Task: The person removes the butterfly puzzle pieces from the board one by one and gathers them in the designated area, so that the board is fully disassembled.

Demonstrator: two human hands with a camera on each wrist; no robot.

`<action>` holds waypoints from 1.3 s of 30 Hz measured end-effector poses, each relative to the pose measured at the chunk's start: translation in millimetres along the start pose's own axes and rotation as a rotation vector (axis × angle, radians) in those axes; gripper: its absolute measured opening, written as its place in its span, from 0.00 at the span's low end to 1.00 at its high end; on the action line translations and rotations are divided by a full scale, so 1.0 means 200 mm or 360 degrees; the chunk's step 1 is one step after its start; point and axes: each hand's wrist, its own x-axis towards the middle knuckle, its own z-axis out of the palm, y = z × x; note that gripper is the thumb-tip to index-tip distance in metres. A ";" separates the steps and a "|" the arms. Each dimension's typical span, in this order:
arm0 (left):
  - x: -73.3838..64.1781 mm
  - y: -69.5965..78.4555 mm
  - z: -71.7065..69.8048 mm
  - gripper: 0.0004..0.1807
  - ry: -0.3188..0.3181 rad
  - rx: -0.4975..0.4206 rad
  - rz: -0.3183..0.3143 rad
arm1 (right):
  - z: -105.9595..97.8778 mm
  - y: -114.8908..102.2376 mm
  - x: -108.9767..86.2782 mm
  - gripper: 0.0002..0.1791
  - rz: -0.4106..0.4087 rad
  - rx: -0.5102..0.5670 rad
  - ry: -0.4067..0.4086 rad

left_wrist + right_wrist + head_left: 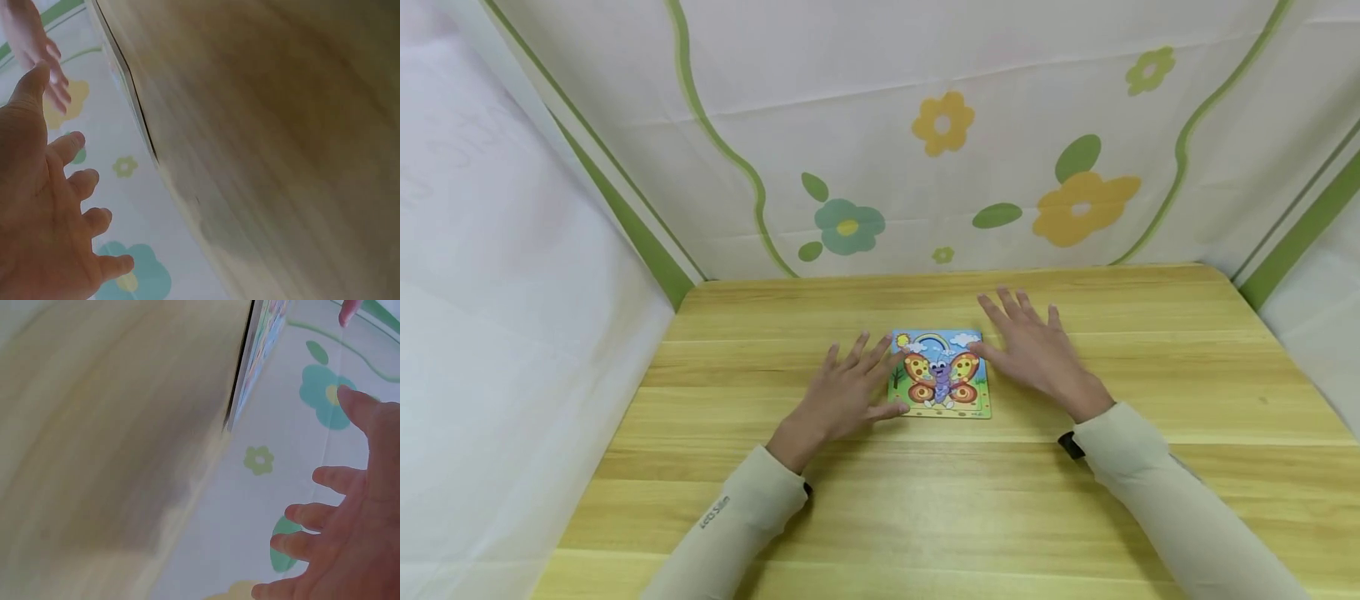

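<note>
A square picture board with a cartoon butterfly, a rainbow and a sun lies flat on the table. My left hand is at its left side, fingers spread, with the thumb and index finger over the board's left edge. At the upper right corner is the thumb of my right hand, whose other fingers point away over the wood. Neither hand grips anything; whether the fingertips touch the board cannot be told. Both wrist views show spread fingers, and in the right wrist view the board appears edge-on.
Behind the table hangs a white cloth printed with flowers and green vines. More white cloth closes off the left side, and another panel stands at the right. Dark bands show under both sleeve cuffs.
</note>
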 end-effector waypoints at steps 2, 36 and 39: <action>0.00 0.01 0.01 0.47 -0.0033 -0.0007 0.0021 | 0.01 -0.02 0.01 0.48 -0.0021 0.0012 -0.0011; 0.01 0.03 0.03 0.42 -0.0407 -0.0093 0.0302 | 0.15 -0.24 0.30 0.38 -0.0283 0.0394 -0.0206; 0.01 0.03 0.04 0.42 -0.0408 -0.0096 0.0311 | 0.16 -0.25 0.32 0.37 -0.0285 0.0400 -0.0222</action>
